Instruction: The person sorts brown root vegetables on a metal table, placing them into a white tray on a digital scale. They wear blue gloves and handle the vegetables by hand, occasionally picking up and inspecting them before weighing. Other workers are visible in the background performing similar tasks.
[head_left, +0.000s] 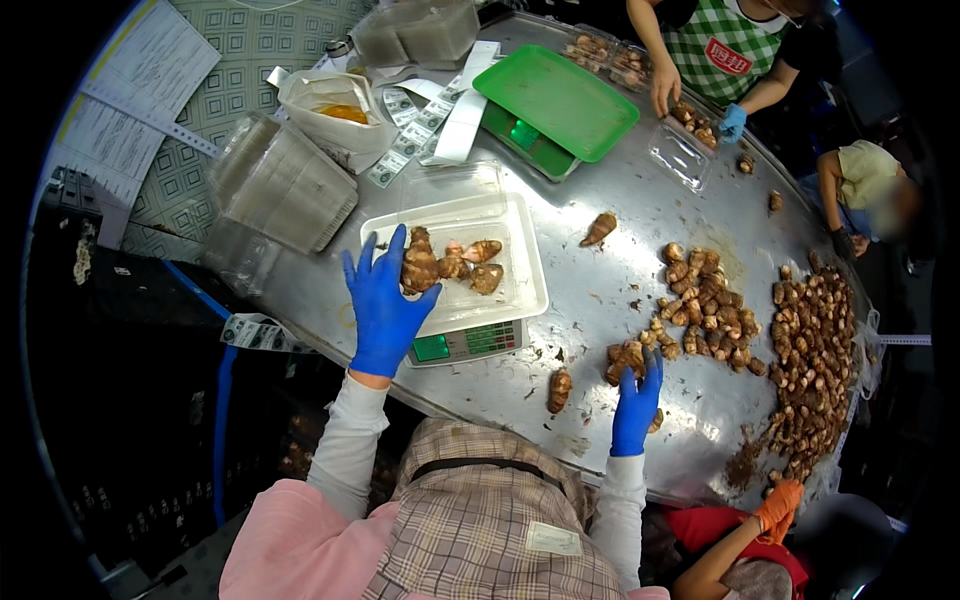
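Note:
My left hand (382, 304), in a blue glove, is at the left side of a white plastic tray (534, 281) on a digital scale (480, 341). Its thumb and forefinger spread around a large brown taro corm (418, 262); whether they grip it is unclear. Smaller corms (486, 277) lie beside it in a clear plastic container (442, 310) inside the tray. On the metal table, my right hand (637, 409), also blue-gloved, has its fingers apart at a knobbly corm (624, 360). A firm hold there cannot be made out.
Loose corms form a heap (709, 307) and a larger pile (814, 360) rightward. A green scale pan (559, 101), label strips (420, 135) and stacked clear containers (289, 187) stand farther back. One co-worker's hand (664, 90) is at a filled container; another's orange glove (780, 506) touches the pile.

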